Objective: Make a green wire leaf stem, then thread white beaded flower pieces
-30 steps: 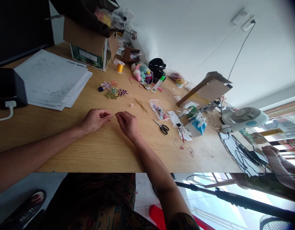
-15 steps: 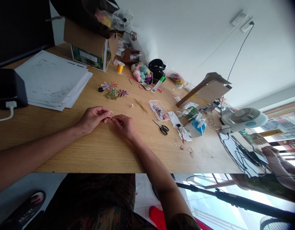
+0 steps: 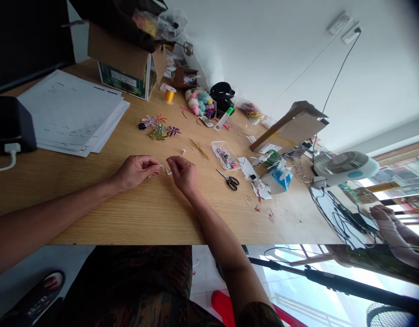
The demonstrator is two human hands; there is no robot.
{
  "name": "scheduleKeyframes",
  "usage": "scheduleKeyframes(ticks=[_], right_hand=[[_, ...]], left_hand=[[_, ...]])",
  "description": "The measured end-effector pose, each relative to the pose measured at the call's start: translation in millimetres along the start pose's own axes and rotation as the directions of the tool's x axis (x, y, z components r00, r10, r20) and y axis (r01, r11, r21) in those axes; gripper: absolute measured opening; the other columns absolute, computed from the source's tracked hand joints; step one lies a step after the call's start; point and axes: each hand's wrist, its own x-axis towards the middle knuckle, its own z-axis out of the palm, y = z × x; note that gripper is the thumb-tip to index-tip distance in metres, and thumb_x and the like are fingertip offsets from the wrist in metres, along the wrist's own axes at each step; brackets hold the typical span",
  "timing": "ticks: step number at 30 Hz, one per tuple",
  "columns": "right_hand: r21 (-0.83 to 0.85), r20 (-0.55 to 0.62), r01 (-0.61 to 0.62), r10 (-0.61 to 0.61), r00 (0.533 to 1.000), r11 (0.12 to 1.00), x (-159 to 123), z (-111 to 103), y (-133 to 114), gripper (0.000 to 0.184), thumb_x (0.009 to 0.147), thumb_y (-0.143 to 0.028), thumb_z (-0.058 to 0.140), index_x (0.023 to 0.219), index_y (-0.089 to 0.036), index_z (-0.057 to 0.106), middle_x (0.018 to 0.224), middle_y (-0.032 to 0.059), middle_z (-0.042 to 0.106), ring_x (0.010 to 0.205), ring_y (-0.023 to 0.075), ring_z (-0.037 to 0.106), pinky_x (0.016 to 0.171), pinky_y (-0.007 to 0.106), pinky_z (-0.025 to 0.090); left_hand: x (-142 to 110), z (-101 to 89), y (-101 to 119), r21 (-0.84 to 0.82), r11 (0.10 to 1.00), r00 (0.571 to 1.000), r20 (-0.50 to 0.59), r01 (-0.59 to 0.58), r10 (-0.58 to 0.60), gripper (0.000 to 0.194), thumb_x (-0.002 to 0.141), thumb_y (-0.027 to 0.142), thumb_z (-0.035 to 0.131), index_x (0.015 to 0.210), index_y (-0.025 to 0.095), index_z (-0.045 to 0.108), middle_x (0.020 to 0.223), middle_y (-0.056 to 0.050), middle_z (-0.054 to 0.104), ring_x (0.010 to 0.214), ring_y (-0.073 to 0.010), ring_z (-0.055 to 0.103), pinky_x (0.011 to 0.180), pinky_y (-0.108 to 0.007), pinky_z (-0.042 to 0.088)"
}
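Observation:
Over the wooden table (image 3: 134, 222), my left hand (image 3: 136, 172) pinches a thin white strand (image 3: 168, 171) between thumb and fingertips. The strand curls across the gap toward my right hand (image 3: 184, 173), whose fingers are curled closed. Whether it is thread or wire I cannot tell. The tips of my right fingers are partly hidden, and the strand's end lies at or in them. Behind the hands lie a small pinkish-white spool (image 3: 183, 151), a bundle of golden-brown stems (image 3: 199, 148) and several small flower shapes (image 3: 160, 128).
Scissors (image 3: 228, 180) and a clear tray of small pieces (image 3: 226, 156) are to the right. Paper sheets (image 3: 73, 109) lie at left, with a yellow thread spool (image 3: 169, 95) and an open box (image 3: 124, 72) behind. A fan (image 3: 345, 165) and another person's hands (image 3: 382, 213) are far right.
My right hand has moved rightward and turned, so the two hands that were touching are now apart. The white strand shows between them. My left hand has hardly moved.

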Motion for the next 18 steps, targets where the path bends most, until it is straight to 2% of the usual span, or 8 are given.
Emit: scheduleKeyframes(ticks=[5, 10, 12, 15, 18], right_hand=[[0.048, 0.098, -0.039, 0.035, 0.995, 0.998, -1, 5, 5, 0.022, 0.092, -0.029, 0.054, 0.085, -0.015, 0.069, 0.075, 0.0029, 0.067, 0.067, 0.0109, 0.059, 0.066, 0.022, 0.045], [-0.065, 0.192, 0.087, -0.073, 0.979, 0.994, -8, 8, -4, 0.023, 0.094, -0.029, 0.053, 0.090, -0.016, 0.071, 0.075, 0.0030, 0.066, 0.066, 0.0105, 0.057, 0.065, 0.022, 0.044], [-0.137, 0.224, 0.143, -0.110, 0.968, 0.980, -10, 7, -11, 0.025, 0.095, -0.030, 0.051, 0.095, -0.017, 0.071, 0.077, 0.0035, 0.065, 0.067, 0.0109, 0.057, 0.064, 0.022, 0.043], [-0.220, 0.241, 0.193, -0.138, 0.961, 0.956, -12, 4, -18, 0.027, 0.097, -0.031, 0.047, 0.097, -0.017, 0.071, 0.078, 0.0044, 0.064, 0.070, 0.0119, 0.059, 0.065, 0.022, 0.044], [-0.231, 0.164, 0.184, -0.148, 0.975, 0.955, -10, 0, -19, 0.028, 0.097, -0.032, 0.046, 0.096, -0.016, 0.070, 0.080, 0.0053, 0.065, 0.071, 0.0125, 0.060, 0.067, 0.023, 0.045]], left_hand=[[0, 0.7, 3, -0.192, 0.981, 0.999, -0.028, 0.038, -0.045, 0.018, 0.069, 0.035, 0.073, 0.070, 0.017, 0.069, 0.061, 0.000, 0.062, 0.050, -0.0095, 0.047, 0.052, -0.024, 0.038], [2, 1.1, 2, -0.362, 0.930, 0.987, -0.113, 0.064, -0.112, 0.016, 0.065, 0.030, 0.076, 0.066, 0.017, 0.068, 0.057, 0.001, 0.059, 0.050, -0.0079, 0.045, 0.052, -0.022, 0.037], [3, 1.3, 2, -0.337, 0.941, 0.980, -0.172, 0.040, -0.104, 0.015, 0.065, 0.029, 0.075, 0.064, 0.017, 0.067, 0.056, 0.001, 0.058, 0.050, -0.0082, 0.045, 0.052, -0.022, 0.037], [3, 0.8, 4, -0.155, 0.988, 0.971, -0.235, 0.012, -0.049, 0.013, 0.066, 0.029, 0.073, 0.064, 0.018, 0.067, 0.052, 0.002, 0.056, 0.050, -0.0098, 0.046, 0.051, -0.023, 0.037], [2, 0.1, 3, -0.006, 1.000, 0.975, -0.221, 0.008, -0.009, 0.012, 0.068, 0.030, 0.071, 0.067, 0.019, 0.068, 0.052, 0.003, 0.056, 0.050, -0.0108, 0.047, 0.051, -0.024, 0.037]])
